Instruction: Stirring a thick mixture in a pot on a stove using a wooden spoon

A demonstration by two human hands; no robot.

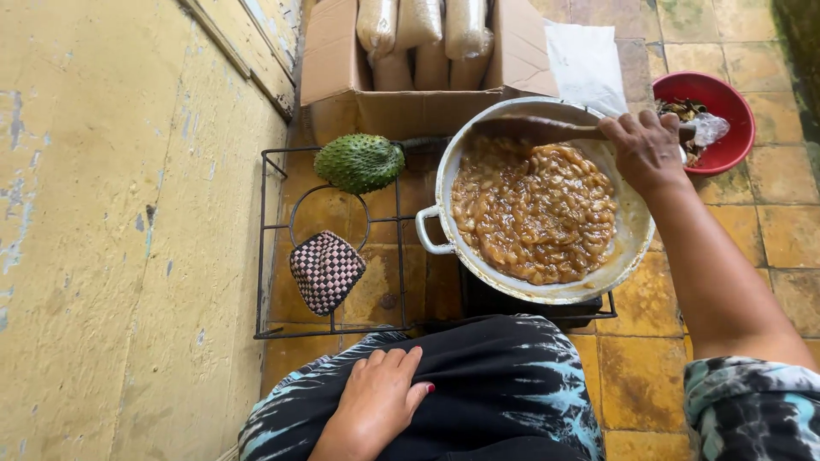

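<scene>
A wide metal pot point(446, 183) full of brown, glossy peanut mixture point(534, 209) sits on a black wire stove frame point(265, 248). My right hand point(647, 149) grips the handle end of a wooden spatula point(534, 130), whose blade lies at the pot's far rim. My left hand point(380, 397) rests flat on my lap, on black and teal cloth, holding nothing, fingers slightly spread.
A green spiky fruit point(359, 162) and a checkered potholder point(326, 271) sit on the frame's left side. A cardboard box point(342, 77) with filled bags stands behind. A red bowl point(726, 107) of scraps sits at the right on the tiled floor. A yellow wall point(111, 239) runs along the left.
</scene>
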